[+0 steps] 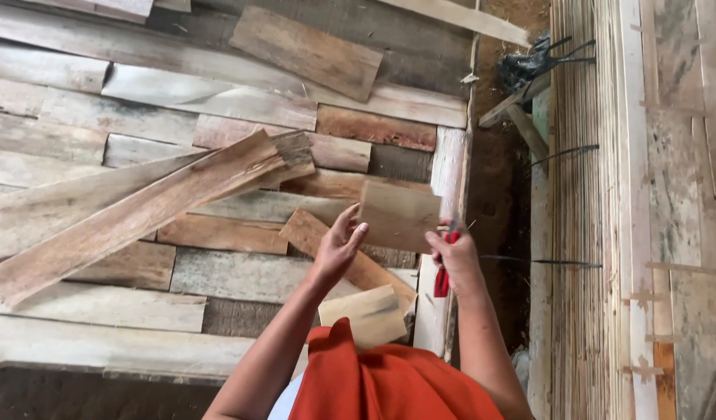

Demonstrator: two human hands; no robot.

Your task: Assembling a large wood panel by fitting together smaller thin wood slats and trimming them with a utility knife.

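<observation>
The small board point(398, 214) held up between the left hand point(336, 247) and right hand point(454, 255) is pale, matt, sawn wood. At its nine o'clock, stacked planks point(132, 210) are rough, weathered, brownish timber. The tool handle point(442, 278) looks red plastic, slightly glossy. The cloth point(389, 381) at six o'clock is matt orange fabric.

The right hand point(454, 257) hides most of the red-handled tool point(442, 278).

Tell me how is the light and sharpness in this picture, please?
Head view: soft, even daylight, no glare and no hard shadows on the planks. Both hands, left and right, and the wood piece look slightly blurred. The slat stack at right is pale, its fine lines merging.
</observation>
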